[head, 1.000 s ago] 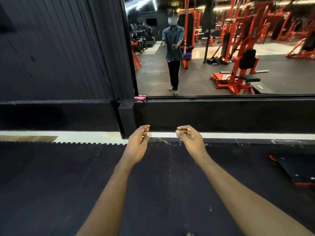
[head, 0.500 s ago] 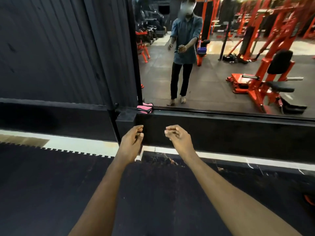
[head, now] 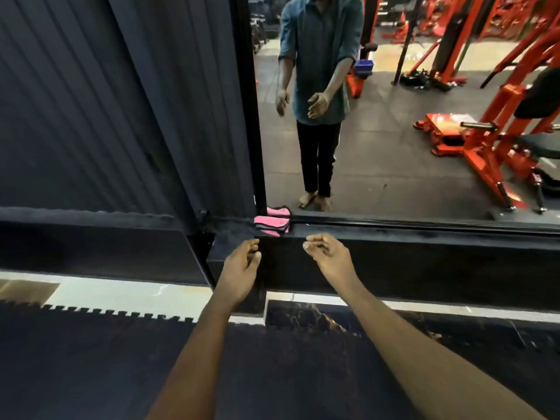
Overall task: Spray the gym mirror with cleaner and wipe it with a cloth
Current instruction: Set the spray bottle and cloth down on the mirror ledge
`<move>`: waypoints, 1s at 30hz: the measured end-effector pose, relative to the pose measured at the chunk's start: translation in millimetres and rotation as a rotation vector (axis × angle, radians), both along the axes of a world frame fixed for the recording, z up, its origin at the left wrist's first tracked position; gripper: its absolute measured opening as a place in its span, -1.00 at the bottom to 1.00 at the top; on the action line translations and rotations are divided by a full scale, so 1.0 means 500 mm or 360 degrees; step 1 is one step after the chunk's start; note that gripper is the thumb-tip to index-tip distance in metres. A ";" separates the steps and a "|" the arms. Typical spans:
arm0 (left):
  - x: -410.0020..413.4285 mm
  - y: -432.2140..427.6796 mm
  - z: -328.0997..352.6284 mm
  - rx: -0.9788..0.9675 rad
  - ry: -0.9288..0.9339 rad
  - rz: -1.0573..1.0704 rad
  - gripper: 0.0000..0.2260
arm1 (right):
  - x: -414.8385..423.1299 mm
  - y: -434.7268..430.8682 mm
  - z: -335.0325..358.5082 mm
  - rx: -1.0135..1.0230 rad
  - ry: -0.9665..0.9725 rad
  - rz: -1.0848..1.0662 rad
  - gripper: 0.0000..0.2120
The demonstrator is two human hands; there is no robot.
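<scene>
The cloth point(head: 272, 224), folded and pink with grey bands, lies on the black ledge point(head: 394, 234) at the mirror's point(head: 394, 131) bottom left corner, touching the frame. Everything else is placed from that cloth.

The left hand point(head: 242, 268) hangs just below the cloth and a little to its left, fingers loosely curled with nothing in them. The right hand point(head: 328, 256) is just below and to the cloth's right, its fingers bent inward and likewise carrying nothing; whether the fingertips touch one another I cannot tell, as they blur at this angle. Neither hand touches the cloth or the ledge.

No spray bottle shows anywhere near the cloth, so the step in hand looks like fetching the cloth first. To do it well, the nearer left hand should rise to the ledge and take the whole folded stack from its front edge, thumb under and fingers over, so the layers stay together rather than unfolding and dragging along the dusty ledge. The right hand is best kept free for the cleaner, wherever that sits. The glass above the cloth looks dry and unsprayed, so the job is barely begun.
</scene>
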State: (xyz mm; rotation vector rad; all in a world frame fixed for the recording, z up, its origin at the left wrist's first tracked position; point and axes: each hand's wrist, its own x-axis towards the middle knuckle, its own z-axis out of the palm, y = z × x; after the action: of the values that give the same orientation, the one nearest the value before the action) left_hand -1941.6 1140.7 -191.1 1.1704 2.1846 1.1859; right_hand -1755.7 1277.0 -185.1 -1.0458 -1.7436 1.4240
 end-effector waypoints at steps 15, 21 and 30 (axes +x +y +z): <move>-0.440 0.436 -0.312 -0.0656 -0.0030 -0.0195 -0.57 | -0.433 0.397 -0.367 -0.0457 -0.0175 -0.0141 -0.86; -0.517 0.565 -0.460 -0.0823 -0.0009 -0.0365 -0.38 | -0.521 0.439 -0.496 -0.0521 -0.0256 -0.0195 -0.69; -0.554 0.631 -0.492 -0.0349 0.0218 -0.0448 -0.61 | -0.543 0.442 -0.502 -0.0486 -0.0294 -0.0432 -0.63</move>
State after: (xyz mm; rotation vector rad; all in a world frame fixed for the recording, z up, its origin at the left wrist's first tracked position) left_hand -2218.4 1456.2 -436.8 1.4386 2.0936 0.7508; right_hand -2027.0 1497.9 -435.9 -1.5563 -1.4619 1.4838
